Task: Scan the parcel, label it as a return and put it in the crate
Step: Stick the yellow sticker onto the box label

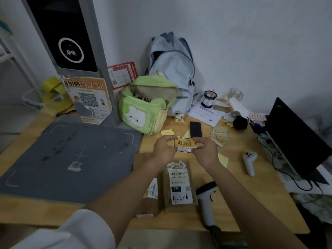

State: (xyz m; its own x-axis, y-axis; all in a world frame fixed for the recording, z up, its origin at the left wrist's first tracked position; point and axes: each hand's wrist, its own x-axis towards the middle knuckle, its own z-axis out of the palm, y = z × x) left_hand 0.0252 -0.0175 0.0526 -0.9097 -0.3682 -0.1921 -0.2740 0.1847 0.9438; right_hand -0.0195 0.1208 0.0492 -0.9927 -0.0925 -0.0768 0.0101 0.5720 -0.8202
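Both arms outstretched, left hand (164, 150) and right hand (206, 151) level, near together, each in a pinching grip

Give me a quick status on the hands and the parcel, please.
Left hand and right hand both pinching the yellow return label. Parcel flat on the desk below, label not on yet. Nothing between them.

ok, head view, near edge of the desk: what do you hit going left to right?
Grey scanning mat → brown parcel with the handwritten shipping label → white barcode scanner → white handheld controller → black laptop.
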